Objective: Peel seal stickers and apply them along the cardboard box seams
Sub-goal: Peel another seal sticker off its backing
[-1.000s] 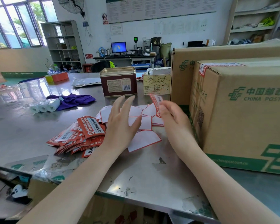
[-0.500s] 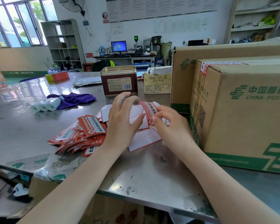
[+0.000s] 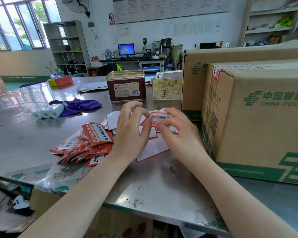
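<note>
Both hands hold one red and white seal sticker [image 3: 159, 118] above the steel table [image 3: 162, 189]. My left hand [image 3: 132, 129] pinches its left end and my right hand [image 3: 177, 129] grips its right side. A fanned pile of red seal stickers [image 3: 86, 145] lies to the left of my left hand. Several white backing sheets [image 3: 151, 148] lie under and behind the hands. A China Post cardboard box [image 3: 258, 121] stands at the right, with one seal sticker [image 3: 218, 71] stuck over its top left edge.
A larger cardboard box [image 3: 194, 86] stands behind the first. A brown tin [image 3: 126, 86], a small scribbled carton [image 3: 167, 88], a purple cloth [image 3: 76, 105] and wrapped paper rolls [image 3: 48, 112] lie farther back. The table's front edge [image 3: 144, 212] runs close below my forearms.
My right hand brought the sticker down from upright to level. My left hand rose off the backing sheets and took hold of the sticker's left end.
</note>
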The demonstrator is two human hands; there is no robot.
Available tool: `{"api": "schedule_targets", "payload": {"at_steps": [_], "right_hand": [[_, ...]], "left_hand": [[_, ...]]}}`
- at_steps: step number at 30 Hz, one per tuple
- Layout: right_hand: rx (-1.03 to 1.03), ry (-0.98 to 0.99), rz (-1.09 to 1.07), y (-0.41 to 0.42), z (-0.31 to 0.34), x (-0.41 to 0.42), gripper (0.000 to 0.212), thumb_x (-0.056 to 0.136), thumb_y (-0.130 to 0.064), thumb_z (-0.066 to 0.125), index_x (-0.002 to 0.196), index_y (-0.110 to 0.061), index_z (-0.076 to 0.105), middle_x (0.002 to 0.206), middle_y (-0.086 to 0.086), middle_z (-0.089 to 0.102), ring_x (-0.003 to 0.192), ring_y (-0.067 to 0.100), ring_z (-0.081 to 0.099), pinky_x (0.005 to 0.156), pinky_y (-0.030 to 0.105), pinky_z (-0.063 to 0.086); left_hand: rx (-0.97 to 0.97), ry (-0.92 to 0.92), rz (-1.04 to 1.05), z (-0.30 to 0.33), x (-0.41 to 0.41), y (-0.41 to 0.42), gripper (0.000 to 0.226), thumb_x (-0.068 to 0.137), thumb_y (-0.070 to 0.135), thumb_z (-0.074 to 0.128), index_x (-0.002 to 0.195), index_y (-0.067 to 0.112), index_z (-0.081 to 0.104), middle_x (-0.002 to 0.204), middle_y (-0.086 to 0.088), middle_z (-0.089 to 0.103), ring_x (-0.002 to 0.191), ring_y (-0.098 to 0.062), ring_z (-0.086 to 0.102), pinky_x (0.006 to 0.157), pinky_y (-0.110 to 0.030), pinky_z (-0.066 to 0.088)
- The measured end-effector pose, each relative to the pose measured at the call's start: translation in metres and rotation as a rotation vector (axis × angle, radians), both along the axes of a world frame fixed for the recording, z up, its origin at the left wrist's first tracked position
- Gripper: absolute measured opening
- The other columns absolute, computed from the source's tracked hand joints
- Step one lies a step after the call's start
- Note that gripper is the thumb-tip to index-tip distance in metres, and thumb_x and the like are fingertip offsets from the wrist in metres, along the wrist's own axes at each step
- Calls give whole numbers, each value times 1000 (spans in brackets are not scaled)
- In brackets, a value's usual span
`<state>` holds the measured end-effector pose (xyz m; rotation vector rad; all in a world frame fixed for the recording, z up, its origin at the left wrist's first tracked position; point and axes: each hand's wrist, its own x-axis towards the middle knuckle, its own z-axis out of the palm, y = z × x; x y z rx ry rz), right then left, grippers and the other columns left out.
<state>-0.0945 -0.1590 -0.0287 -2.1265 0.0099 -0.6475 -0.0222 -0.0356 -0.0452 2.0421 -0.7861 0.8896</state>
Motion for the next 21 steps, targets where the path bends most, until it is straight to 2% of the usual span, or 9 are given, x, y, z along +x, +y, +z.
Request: {"api": "schedule_targets", "payload": {"at_steps": [3, 5, 7, 10, 12, 14, 16, 19, 21], "right_hand": [[139, 11, -44, -5, 2, 2, 9, 89, -14, 56, 92, -23, 56, 139, -9, 42, 126, 7, 40, 91, 12, 31], [326, 10, -49, -8, 2, 2, 20, 89, -14, 58, 102, -21, 45, 118, -14, 48, 104, 2, 49, 71, -1, 36], [431, -18, -68, -9, 2, 4, 35, 87, -19, 62, 112, -23, 38, 118, -13, 46, 113, 7, 47, 81, 5, 35], [476, 13, -86, -10, 2, 6, 49, 85, -32, 64, 126, -26, 37, 141, -4, 39, 129, 11, 38, 93, 21, 32], [432, 40, -102, -11, 0, 9, 32, 87, -40, 60, 113, -28, 48, 139, -4, 43, 123, 13, 46, 94, 25, 41], [383, 15, -129, -12, -2, 12, 13, 90, -38, 56, 92, -26, 58, 137, -6, 46, 122, 15, 48, 101, 38, 43], [407, -35, -129, -14, -2, 13, 19, 92, -32, 54, 76, -25, 61, 131, -8, 50, 118, 14, 50, 103, 42, 42], [406, -56, -134, -15, -2, 13, 23, 93, -29, 52, 76, -20, 64, 120, -9, 52, 111, 11, 53, 100, 38, 45], [334, -88, -163, -15, -2, 12, 23, 95, -28, 49, 83, -13, 63, 118, -6, 52, 104, 7, 51, 92, 21, 46]], "left_hand": [[-91, 45, -29, 1, 3, 3, 26, 91, 31, 47, 96, 8, 58, 114, 4, 40, 109, 1, 39, 93, -12, 32], [-185, 160, -66, 5, 2, 2, 17, 92, 22, 47, 93, 10, 59, 114, 5, 40, 106, 6, 39, 94, -13, 35], [-293, 331, -107, 10, -1, 2, 15, 94, 12, 47, 89, 12, 61, 115, 3, 45, 110, -1, 42, 93, -14, 38], [-448, 518, -171, 16, -2, 3, 27, 95, 8, 42, 85, 15, 66, 114, -3, 57, 112, -14, 50, 95, -25, 42], [-500, 596, -195, 17, -2, 3, 29, 96, 15, 40, 91, 15, 68, 114, -5, 61, 110, -15, 54, 89, -23, 44], [-537, 626, -191, 16, -1, 2, 31, 96, 19, 40, 98, 10, 69, 114, -3, 64, 108, -12, 55, 80, -17, 40], [-596, 646, -194, 18, -2, 0, 31, 95, 20, 42, 99, 7, 70, 111, -2, 66, 106, -11, 56, 75, -15, 38], [-604, 677, -183, 18, -2, -1, 32, 96, 25, 42, 96, 8, 69, 102, 2, 68, 96, -5, 58, 70, -12, 36], [-541, 679, -173, 17, -2, -3, 33, 97, 33, 41, 93, 14, 67, 95, 7, 67, 86, 1, 60, 65, -7, 39]]}}
